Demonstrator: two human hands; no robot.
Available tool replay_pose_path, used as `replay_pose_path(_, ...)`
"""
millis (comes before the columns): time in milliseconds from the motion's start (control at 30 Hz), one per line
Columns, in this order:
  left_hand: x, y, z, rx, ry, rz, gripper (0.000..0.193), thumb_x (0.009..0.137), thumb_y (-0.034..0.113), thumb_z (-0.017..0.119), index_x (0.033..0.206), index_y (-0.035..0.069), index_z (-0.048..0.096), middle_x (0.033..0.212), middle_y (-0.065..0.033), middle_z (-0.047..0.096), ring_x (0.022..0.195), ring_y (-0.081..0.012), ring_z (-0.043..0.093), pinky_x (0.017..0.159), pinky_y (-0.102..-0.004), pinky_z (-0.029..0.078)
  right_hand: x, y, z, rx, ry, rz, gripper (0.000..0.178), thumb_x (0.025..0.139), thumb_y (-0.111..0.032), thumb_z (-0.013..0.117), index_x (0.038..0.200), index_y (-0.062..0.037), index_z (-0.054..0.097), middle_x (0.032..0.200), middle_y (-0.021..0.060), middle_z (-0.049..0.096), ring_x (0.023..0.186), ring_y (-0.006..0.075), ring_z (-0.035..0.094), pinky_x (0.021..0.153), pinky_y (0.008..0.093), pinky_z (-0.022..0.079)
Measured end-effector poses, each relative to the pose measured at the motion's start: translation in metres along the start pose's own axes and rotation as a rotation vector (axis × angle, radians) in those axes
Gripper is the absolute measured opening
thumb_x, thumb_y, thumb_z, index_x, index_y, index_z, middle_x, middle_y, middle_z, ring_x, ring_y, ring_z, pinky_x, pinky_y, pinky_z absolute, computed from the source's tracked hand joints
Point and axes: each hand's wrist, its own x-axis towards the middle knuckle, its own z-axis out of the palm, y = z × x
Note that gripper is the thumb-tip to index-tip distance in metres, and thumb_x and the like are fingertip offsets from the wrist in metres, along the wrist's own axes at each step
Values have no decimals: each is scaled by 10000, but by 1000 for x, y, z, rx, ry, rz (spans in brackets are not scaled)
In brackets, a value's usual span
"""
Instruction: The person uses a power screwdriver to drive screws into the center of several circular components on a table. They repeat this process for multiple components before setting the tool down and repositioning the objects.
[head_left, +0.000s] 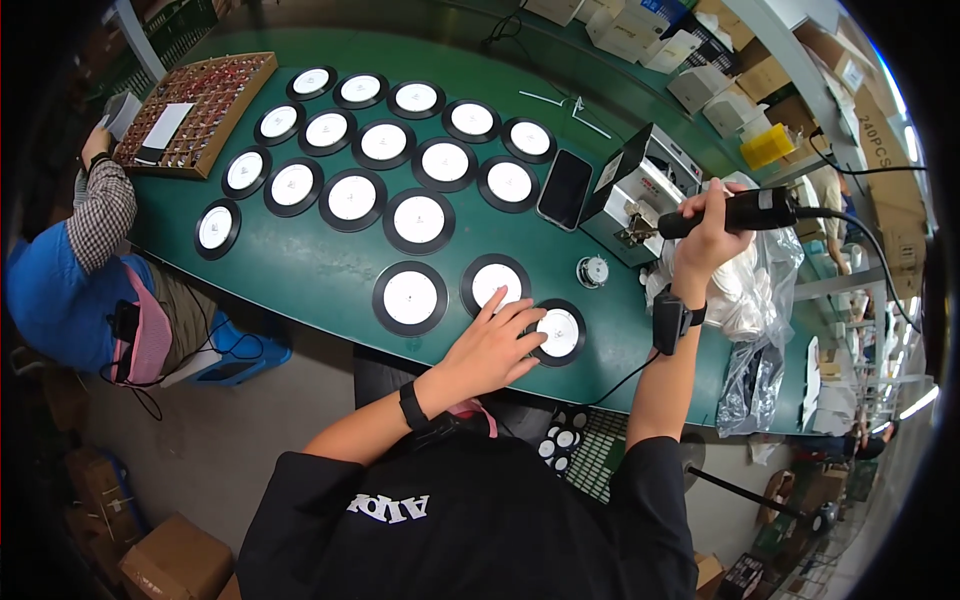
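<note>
My left hand [487,348] lies with fingers spread over a white disc with a black rim [495,272], near the table's front edge. Its fingers also reach the side of a similar disc [560,333] to the right. Another white disc [410,298] lies just left of the hand. Wrapped around a black electric screwdriver [765,209] with a cable, my right hand [710,235] is raised over the table's right part. The screwdriver's tip points left, at the front of a box-shaped screw feeder [655,165]; whether they touch I cannot tell.
Several more white discs stand in rows across the green table [290,265]. A phone [565,188], a small round metal part [592,271] and plastic bags [765,300] lie to the right. A partitioned box [250,85] is at far left, beside a co-worker in blue [60,300].
</note>
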Motion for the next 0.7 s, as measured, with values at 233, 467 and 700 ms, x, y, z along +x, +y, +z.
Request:
replay_pose_path(233,-2,-2,-1,5,-3,-6,351,827,241,771,1139,123,661,1346,-62,574,1364,-294,461,1216,-570,247,-5,-9,1,68,-84,132,200,928,-25,672,1064,-53,527,657,45,505,514,157,491,534,335,450)
replay_pose_path(467,-2,-3,-3,-2,-7,-14,327,837,240,761,1133,133,673,1351,-60,570,1366,-296,459,1214,-569,249,-81,-59,7,193,-138,216,153,969,-46,579,1094,-61,493,656,35,460,493,148,441,518,334,436)
replay_pose_path(700,0,-3,-3,-6,-18,-16,301,847,254,747,1125,153,696,1377,-69,550,1364,-300,458,1216,-562,244,-140,-48,2,154,-319,194,238,952,-49,572,1152,-47,442,652,48,459,492,149,452,518,328,452)
